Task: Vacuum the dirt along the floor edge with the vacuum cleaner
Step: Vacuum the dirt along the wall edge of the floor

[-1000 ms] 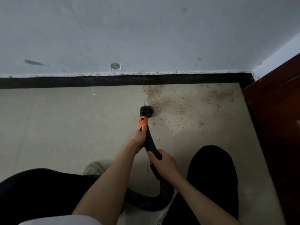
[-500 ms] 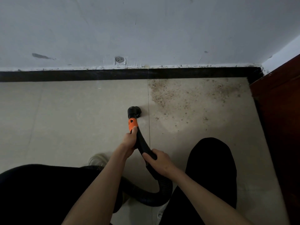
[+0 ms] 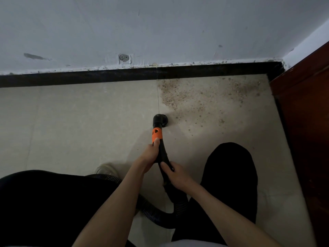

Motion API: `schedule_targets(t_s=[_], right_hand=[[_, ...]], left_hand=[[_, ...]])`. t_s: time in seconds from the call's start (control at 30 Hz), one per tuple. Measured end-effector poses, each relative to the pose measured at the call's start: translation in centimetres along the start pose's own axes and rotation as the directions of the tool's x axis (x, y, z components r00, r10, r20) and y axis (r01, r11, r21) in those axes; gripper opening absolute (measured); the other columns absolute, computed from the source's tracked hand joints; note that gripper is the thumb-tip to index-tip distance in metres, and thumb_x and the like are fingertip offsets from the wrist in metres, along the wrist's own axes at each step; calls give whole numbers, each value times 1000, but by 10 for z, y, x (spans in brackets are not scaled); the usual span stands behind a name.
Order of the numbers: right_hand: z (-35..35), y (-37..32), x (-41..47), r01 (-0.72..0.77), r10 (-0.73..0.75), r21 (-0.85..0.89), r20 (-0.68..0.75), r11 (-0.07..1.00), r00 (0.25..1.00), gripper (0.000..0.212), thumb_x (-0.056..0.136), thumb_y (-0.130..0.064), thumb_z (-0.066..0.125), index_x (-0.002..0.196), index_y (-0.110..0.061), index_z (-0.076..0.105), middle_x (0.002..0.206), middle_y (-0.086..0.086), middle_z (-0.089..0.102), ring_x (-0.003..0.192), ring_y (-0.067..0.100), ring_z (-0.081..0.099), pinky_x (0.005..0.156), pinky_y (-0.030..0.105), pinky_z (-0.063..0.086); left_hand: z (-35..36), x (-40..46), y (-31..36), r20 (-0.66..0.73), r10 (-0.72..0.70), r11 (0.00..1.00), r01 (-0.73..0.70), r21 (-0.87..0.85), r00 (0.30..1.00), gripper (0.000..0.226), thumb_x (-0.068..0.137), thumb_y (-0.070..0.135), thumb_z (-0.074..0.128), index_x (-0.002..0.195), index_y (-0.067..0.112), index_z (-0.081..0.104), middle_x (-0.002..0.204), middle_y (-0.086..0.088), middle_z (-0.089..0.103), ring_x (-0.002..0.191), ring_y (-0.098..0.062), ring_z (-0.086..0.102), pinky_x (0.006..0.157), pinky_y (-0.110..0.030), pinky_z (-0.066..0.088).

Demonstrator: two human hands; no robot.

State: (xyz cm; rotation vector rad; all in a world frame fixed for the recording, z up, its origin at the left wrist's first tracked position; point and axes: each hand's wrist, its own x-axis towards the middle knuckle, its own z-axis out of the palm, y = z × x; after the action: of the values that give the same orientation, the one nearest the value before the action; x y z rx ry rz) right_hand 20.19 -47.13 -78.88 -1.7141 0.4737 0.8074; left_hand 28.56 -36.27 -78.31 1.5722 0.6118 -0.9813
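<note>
A black vacuum nozzle (image 3: 160, 120) with an orange collar (image 3: 156, 134) rests on the beige tile floor, at the left lower fringe of a patch of brown dirt (image 3: 201, 97). The dirt spreads from the tile seam to the right corner along the black skirting (image 3: 106, 75). My left hand (image 3: 150, 154) grips the black wand just below the orange collar, thumb on the collar. My right hand (image 3: 175, 173) grips the wand lower down. The ribbed black hose (image 3: 156, 211) loops back between my knees.
A dark red wooden door or cabinet (image 3: 306, 122) closes off the right side. The grey-white wall (image 3: 160, 29) has a small round fitting (image 3: 124, 57) above the skirting. My black-clad knees (image 3: 231, 172) sit low in view. A clear round part (image 3: 105, 169) lies by my left knee.
The nozzle went left off the dirt patch half a second ago and has now come back right to its edge. Both hands kept their grip on the wand.
</note>
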Motion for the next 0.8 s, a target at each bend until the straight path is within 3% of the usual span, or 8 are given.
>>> schedule_targets(t_s=[0.07,0.2,0.33,0.47,0.53,0.6,0.7,0.8], right_hand=[[1,-4,-1,-12,12,5,86,1000,996,30,99,-45,48,80,-22,55,72,3,63,63,20,64,67,38,53],[10,-9,-7,6,7,-74,173,997,985,33,99,-44,46,75,-22,53,69,0,58,60,12,59,62,28,46],[8,-4,-14,-27,35,-60,149,998,988,33,99,-46,44,82,-20,55,74,4,59,68,21,61,67,31,47],[6,-3,-19,-55,55,8,30,998,998,36,100,-44,45,77,-18,55,72,10,59,63,26,61,63,34,47],[3,-2,-20,-58,57,17,47,998,997,38,99,-44,45,82,-13,60,75,13,61,65,27,62,64,35,48],[3,-3,-20,-60,61,-17,112,998,992,41,99,-45,45,86,-10,62,76,13,62,65,26,62,65,34,48],[10,-10,-20,-48,68,-97,221,994,973,36,100,-43,45,77,-18,56,69,4,59,57,15,59,60,27,46],[18,-18,-21,-57,96,-134,305,989,947,36,100,-41,45,75,-17,54,67,6,59,54,16,58,60,30,46]], left_hand=[[-7,-2,-9,-58,0,998,-3,-56,998,57,103,40,28,121,-11,46,107,-23,56,95,-32,58,89,-42,49],[-18,-14,-25,-112,-39,985,19,-169,993,48,103,38,30,105,-6,49,99,-22,57,88,-30,59,76,-36,51],[-10,-23,-20,-56,-67,978,54,-200,996,44,103,35,30,110,-6,44,96,-19,55,86,-28,56,75,-34,49],[2,-21,-6,15,-49,996,50,-68,999,55,103,37,30,120,-12,46,104,-21,54,93,-31,55,87,-40,48],[2,-19,-10,3,-45,997,45,-63,999,57,103,38,31,121,-13,47,105,-21,55,92,-30,56,84,-39,48],[-1,-18,-21,-84,-48,993,39,-112,995,57,102,38,34,118,-14,49,101,-22,57,90,-32,58,83,-40,50],[-12,-21,-42,-244,-84,980,35,-197,966,54,100,39,37,114,-11,52,95,-20,60,86,-32,60,77,-39,51],[-20,-26,-56,-336,-101,973,23,-230,936,52,100,39,35,118,-7,52,97,-19,59,90,-32,60,80,-38,49]])
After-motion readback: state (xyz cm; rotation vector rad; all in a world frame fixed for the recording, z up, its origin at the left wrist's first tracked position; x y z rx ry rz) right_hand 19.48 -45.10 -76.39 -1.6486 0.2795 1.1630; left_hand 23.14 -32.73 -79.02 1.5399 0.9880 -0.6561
